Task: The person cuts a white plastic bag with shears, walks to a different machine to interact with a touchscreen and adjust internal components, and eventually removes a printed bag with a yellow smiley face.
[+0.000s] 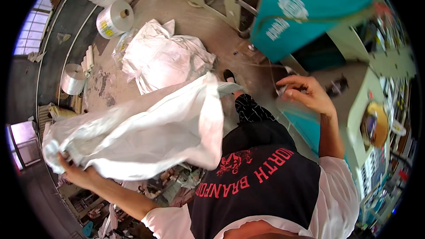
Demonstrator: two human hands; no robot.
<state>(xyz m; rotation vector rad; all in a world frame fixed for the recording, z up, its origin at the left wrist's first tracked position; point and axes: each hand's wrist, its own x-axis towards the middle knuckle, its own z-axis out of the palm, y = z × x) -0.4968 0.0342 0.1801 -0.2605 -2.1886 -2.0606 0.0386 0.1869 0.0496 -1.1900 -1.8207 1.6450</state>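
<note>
left hand [73, 170] grips the white sack [146, 128], swinging it aside; right hand [305, 93] pinches thread [271, 73] by the sewing machine [376, 106]; next likely needs a fresh sack.

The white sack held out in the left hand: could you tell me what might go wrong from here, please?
1. The white sack hangs wide from the left hand; it could sag onto the dusty floor.
2. The right hand pinches something thin beside the teal machine; its fingers might get caught there.
</note>
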